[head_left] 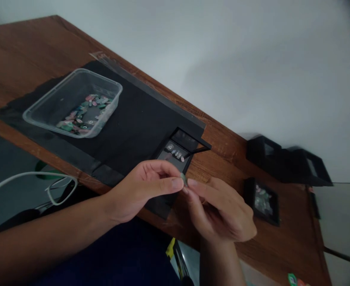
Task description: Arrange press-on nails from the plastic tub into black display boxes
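Between my two hands is a small greenish stone (183, 180), pinched at the fingertips. My left hand (151, 186) grips it from the left with thumb and forefinger. From the right, the thumb and forefinger of my right hand (219, 206) meet at the same stone. Just beyond my fingers stands a small black box (189, 141) with its lid raised. Several small stones (175, 153) lie in a row inside it, partly hidden by my left hand. A clear plastic tub (73, 101) to the left holds many coloured stones (93, 103).
A black sheet (136, 123) covers part of the wooden table (22, 47). On the right are a black tray (263, 202) of stones and black boxes (285, 163) near the wall. A white cable (28, 174) hangs by the front edge.
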### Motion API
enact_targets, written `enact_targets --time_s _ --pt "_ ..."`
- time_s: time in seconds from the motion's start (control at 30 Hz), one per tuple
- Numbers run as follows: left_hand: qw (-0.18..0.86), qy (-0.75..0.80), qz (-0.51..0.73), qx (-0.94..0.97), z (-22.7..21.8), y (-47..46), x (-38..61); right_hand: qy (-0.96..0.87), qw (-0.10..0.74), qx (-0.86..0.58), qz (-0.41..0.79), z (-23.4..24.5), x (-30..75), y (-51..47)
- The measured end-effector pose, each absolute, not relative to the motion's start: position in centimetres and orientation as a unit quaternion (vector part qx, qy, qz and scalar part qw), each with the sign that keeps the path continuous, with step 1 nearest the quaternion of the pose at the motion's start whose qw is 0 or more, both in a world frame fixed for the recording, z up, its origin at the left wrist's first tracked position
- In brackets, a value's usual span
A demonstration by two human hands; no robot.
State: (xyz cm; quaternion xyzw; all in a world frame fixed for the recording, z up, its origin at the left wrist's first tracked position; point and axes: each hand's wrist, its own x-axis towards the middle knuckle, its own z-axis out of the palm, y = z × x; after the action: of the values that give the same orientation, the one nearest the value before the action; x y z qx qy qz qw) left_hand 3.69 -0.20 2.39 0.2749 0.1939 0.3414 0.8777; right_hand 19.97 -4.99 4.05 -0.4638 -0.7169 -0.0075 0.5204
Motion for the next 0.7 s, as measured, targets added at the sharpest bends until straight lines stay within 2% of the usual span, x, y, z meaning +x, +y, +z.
enact_targets --time_s 0.27,0.7 --pt "0.869 0.228 0.325 0.296 2.1 0.2 3.5 -0.742 0.483 -0.466 -0.014 3.9 20.0 -5.1" --pt "0.832 0.284 0.316 0.357 2.1 1.2 3.1 -0.739 0.474 -0.478 -0.015 3.5 19.6 -4.7"
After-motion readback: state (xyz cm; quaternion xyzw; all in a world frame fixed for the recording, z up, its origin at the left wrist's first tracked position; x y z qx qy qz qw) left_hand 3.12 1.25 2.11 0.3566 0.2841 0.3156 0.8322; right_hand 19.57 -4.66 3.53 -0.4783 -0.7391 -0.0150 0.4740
